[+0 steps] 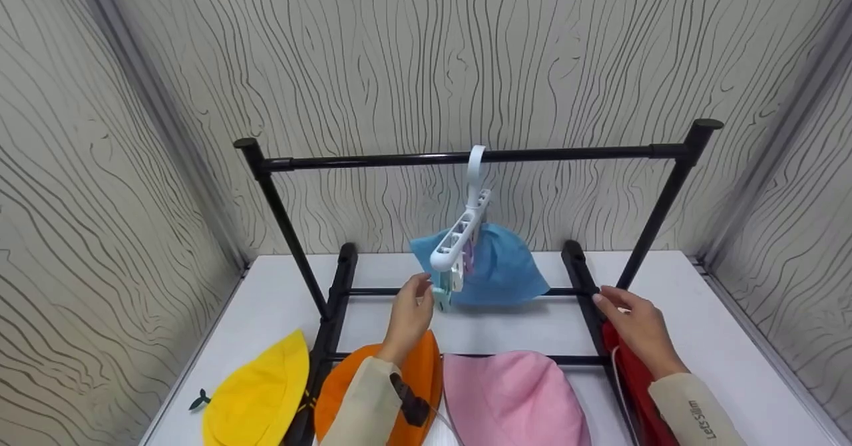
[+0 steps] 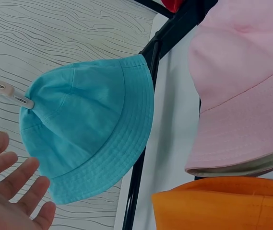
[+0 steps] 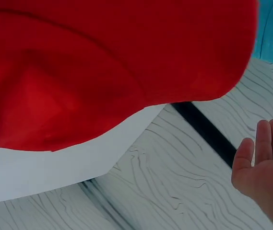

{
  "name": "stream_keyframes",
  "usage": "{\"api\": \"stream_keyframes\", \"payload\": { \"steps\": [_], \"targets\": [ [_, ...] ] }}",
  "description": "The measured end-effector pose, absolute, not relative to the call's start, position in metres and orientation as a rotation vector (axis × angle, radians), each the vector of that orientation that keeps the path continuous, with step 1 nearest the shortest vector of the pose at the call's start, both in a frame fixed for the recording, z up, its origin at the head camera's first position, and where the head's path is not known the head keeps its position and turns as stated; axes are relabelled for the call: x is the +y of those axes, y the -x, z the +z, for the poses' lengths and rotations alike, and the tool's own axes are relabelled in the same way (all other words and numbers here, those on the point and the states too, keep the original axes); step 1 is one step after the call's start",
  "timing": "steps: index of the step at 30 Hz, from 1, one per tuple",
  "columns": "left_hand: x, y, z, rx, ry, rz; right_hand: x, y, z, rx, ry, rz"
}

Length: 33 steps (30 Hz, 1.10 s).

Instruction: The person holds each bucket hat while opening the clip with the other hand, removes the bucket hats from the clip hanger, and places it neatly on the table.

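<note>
A light blue bucket hat [image 1: 506,266] hangs below a white clip hanger [image 1: 459,236], which is hooked over the rack's black top bar [image 1: 373,161]. Pale green, white and purple clips dangle from the hanger; the nearest is the green clip [image 1: 442,294]. My left hand [image 1: 409,314] is just left of that clip, fingers loosely bent in the head view and spread apart in the left wrist view [image 2: 18,191]. Over at the rack's right side, my right hand [image 1: 636,326] hovers above a red hat [image 1: 639,379], its fingers relaxed and holding nothing.
Yellow [image 1: 259,393], orange [image 1: 426,393] and pink [image 1: 516,396] hats lie along the front of the white table [image 1: 259,299]. Black rack posts [image 1: 286,233] rise left and right, with lower crossbars between the feet. Wood-patterned panels [image 1: 373,53] enclose the back and sides.
</note>
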State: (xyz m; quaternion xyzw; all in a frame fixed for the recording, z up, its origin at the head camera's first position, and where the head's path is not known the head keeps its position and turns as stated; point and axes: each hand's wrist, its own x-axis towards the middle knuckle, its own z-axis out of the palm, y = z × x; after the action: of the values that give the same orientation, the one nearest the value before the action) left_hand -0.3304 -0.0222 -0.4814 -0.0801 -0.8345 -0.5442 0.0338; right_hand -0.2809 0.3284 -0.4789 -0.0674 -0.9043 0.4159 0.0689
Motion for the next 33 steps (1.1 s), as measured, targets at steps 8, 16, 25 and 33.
{"api": "stream_keyframes", "payload": {
  "steps": [8,16,25,33],
  "targets": [
    [-0.02,0.338,-0.468,-2.548,0.291,-1.652,0.298,0.305,-0.469,-2.726,0.082,1.244],
    [-0.017,0.341,-0.46,-2.517,0.332,-1.637,0.274,0.323,-0.458,-2.713,-0.033,1.224],
    [-0.013,0.346,-0.46,-2.541,0.332,-1.619,0.256,0.337,-0.456,-2.684,-0.16,1.18],
    [-0.014,0.349,-0.455,-2.512,0.333,-1.635,0.24,0.349,-0.456,-2.676,-0.183,1.166]
  ]
}}
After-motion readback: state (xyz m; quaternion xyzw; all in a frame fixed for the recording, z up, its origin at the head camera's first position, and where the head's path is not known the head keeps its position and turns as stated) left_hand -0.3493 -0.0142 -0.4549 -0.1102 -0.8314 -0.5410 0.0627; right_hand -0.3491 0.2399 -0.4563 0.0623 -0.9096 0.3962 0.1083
